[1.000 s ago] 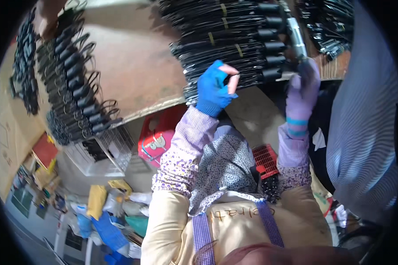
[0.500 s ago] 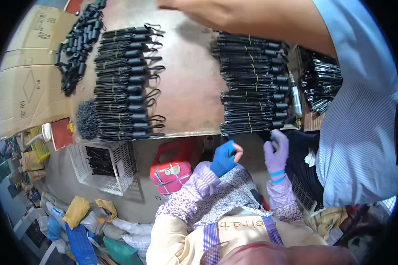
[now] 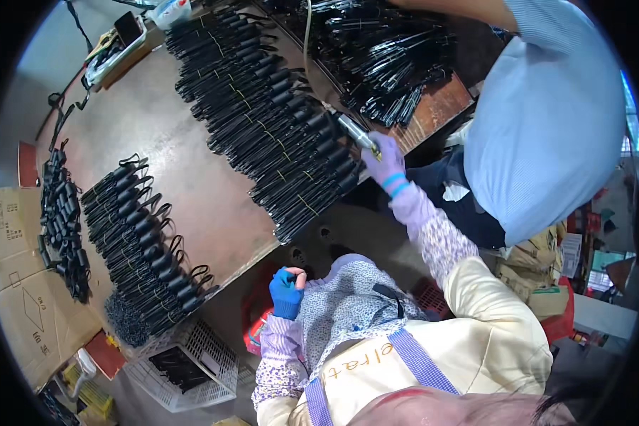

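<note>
My right hand [image 3: 385,162], in a purple glove, reaches up to the table's near edge and grips a slim silver tool [image 3: 355,133] that points into a long row of black cable bundles [image 3: 277,135]. My left hand [image 3: 286,291], in a blue glove, sits low by my patterned apron [image 3: 348,305], below the table edge. Its fingers are curled shut, and I cannot make out anything inside them. A second row of black bundles [image 3: 142,241] lies further left on the brown table [image 3: 184,177].
A person in a light blue shirt [image 3: 547,106] stands close on my right, leaning over more black cables [image 3: 390,64]. A white slatted basket [image 3: 192,362] sits under the table. Cardboard boxes [image 3: 21,284] lie at the left, and a loose pile of black parts [image 3: 60,227] lies beside them.
My left hand has dropped from the cable row to my lap. My right hand stays up at the table edge on the silver tool. The view has swung and tilted.
</note>
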Demonstrator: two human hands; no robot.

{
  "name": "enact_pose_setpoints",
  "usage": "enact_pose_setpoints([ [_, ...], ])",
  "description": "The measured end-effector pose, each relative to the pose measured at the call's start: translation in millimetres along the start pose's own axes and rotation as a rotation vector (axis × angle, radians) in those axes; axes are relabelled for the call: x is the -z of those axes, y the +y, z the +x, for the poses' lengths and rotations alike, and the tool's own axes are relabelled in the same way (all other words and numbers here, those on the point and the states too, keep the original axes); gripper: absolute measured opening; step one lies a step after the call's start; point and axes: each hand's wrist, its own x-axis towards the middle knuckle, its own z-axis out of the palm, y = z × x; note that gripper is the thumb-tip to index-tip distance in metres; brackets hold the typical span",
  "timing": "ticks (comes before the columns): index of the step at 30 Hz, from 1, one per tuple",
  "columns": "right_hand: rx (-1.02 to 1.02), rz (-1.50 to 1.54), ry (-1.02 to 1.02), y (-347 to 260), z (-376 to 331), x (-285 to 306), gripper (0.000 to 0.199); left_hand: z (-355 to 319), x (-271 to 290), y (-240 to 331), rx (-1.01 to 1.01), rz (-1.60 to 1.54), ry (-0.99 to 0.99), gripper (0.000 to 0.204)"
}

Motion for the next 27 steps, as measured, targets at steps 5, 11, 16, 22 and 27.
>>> enact_pose_setpoints([
  [5,-0.107,-0.225,-0.406,49.5,70.9,-41.9,0.058,28.9,-35.7,-9.6,0.015,0.037,0.013,0.006],
  [11,-0.134,-0.504,-0.785,54.1,107.1,-46.6,0.079,58.7,-105.9,-3.9,0.064,-0.001,-0.008,0.006],
  [16,-0.073,-0.229,-0.691,84.0,103.3,-43.8,0.075,77.4,-152.2,9.9,0.030,-0.040,-0.071,0.007],
  [22,0.062,0.084,-0.423,52.9,114.5,-10.3,0.077,86.8,-169.2,24.9,-0.063,-0.051,-0.078,0.008],
  [27,-0.004,0.585,-0.231,36.5,130.5,40.9,0.068,82.9,-161.8,36.5,-0.005,-0.096,-0.066,0.007],
])
